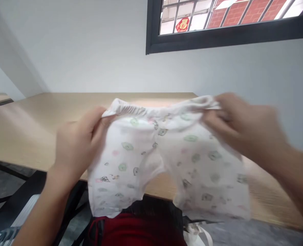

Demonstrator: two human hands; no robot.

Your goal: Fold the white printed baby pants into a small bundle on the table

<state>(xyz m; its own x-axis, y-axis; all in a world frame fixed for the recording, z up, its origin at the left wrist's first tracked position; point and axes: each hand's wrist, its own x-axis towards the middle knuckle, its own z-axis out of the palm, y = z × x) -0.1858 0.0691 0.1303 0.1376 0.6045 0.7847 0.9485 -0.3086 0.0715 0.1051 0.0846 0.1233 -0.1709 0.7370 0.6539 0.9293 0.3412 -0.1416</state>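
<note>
A small pair of white baby trousers [151,160] with green, grey and pink prints hangs in the air over the near edge of a light wooden table [39,119]. My left hand [81,143] pinches the elastic waistband at its left end. My right hand [233,123], blurred by motion, grips the waistband at its right end. The two short legs dangle down toward my lap, the waistband stretched between the hands.
The table runs to a white wall, with a dark-framed window [218,34] above at the right. Dark metal table legs [26,191] and grey floor lie below at the left. Red cloth [136,229] and more white fabric [197,235] sit under the trousers.
</note>
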